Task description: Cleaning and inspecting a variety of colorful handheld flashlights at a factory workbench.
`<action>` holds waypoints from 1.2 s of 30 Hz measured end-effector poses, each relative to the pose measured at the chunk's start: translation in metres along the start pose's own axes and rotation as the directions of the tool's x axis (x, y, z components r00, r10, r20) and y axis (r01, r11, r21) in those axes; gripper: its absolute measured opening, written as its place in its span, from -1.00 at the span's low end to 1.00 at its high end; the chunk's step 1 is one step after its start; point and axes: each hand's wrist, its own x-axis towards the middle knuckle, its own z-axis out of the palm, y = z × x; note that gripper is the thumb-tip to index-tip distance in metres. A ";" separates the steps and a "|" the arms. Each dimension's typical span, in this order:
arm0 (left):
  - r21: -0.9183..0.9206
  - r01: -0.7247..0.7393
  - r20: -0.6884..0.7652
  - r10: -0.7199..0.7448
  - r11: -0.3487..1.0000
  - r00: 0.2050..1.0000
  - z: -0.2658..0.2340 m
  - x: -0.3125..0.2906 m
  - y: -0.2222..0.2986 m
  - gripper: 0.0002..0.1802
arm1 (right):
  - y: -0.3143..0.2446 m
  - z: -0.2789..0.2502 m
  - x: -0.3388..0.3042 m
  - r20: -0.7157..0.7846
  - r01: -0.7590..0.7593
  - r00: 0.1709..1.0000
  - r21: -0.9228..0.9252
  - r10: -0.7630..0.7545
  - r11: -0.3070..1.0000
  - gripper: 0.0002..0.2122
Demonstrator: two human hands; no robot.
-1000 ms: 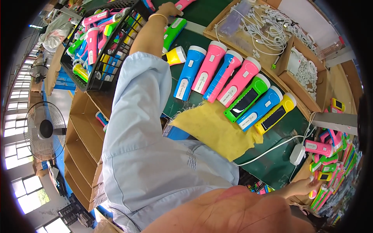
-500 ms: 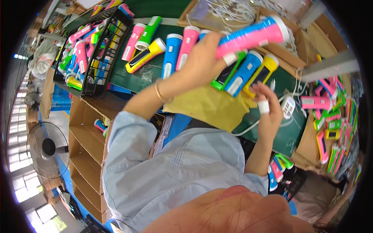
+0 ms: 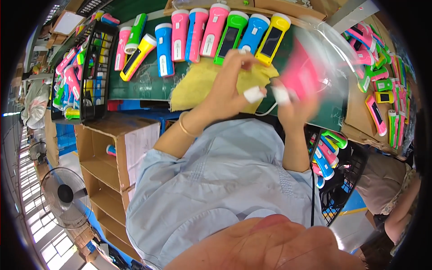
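Note:
My right hand [image 3: 291, 110], with white tape on a fingertip, grips a pink flashlight [image 3: 299, 72] that is blurred by motion; a clear plastic film [image 3: 330, 42] smears around it. Just left of it, my left hand [image 3: 229, 85] hovers over a yellow cloth [image 3: 198, 83]. Its thumb is taped, a bracelet sits on the wrist, the fingers are apart and I see nothing in them. Its fingertips come close to a row of flashlights [image 3: 225, 33] in pink, blue, green and yellow lying side by side on the green table [image 3: 144, 85].
A black wire basket [image 3: 96, 67] full of flashlights stands at the left. Cardboard shelves [image 3: 112, 153] and a floor fan [image 3: 63, 195] lie below it. More flashlights fill a cardboard tray [image 3: 382, 90] and a black crate [image 3: 330, 157] at the right. Another person [image 3: 396, 193] sits at the lower right.
The pink flashlight has passed from my raised left hand to my right hand and come down over the table edge. My left hand dropped over the yellow cloth.

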 end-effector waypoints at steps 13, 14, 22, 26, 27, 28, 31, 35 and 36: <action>-0.262 0.476 0.071 -0.475 0.840 0.877 0.000 0.020 0.001 -0.38 | 0.019 -0.018 0.007 0.340 -0.463 0.865 0.253 0.370 0.849 -0.66; -0.063 0.524 0.130 -0.514 0.849 0.848 0.000 0.020 0.002 -0.33 | 0.017 -0.018 0.019 0.285 -0.376 0.908 0.230 0.307 0.897 -0.69; 0.352 0.356 0.220 -0.446 0.866 0.867 0.001 0.020 0.018 -0.26 | 0.001 0.002 0.069 0.491 0.059 0.871 -0.043 -0.030 0.997 -0.69; 0.477 0.171 0.112 -0.252 0.862 0.961 0.012 0.008 0.008 -0.31 | 0.007 0.012 0.064 0.472 0.079 0.881 -0.176 0.014 0.981 -0.66; 0.477 0.184 0.117 -0.269 0.860 0.956 0.015 0.003 0.007 -0.33 | 0.008 0.015 0.061 0.449 0.065 0.891 -0.267 0.065 0.961 -0.64; 0.476 0.196 0.123 -0.286 0.857 0.950 0.017 0.000 0.006 -0.34 | 0.012 0.017 0.060 0.446 0.054 0.893 -0.253 0.067 0.966 -0.61; 0.477 0.200 0.102 -0.280 0.856 0.955 0.017 0.002 0.003 -0.37 | 0.000 0.009 0.065 0.506 -0.081 0.835 -0.277 0.218 0.957 -0.60; -0.434 0.520 0.159 -0.506 0.735 0.848 0.010 0.010 -0.015 -0.56 | 0.012 -0.003 0.044 0.336 -0.383 0.888 0.160 0.315 0.910 -0.72; -0.682 0.638 0.350 -0.606 0.357 0.714 0.004 0.012 -0.011 -0.59 | 0.016 -0.010 0.037 0.357 -0.438 0.848 0.054 0.392 0.897 -0.75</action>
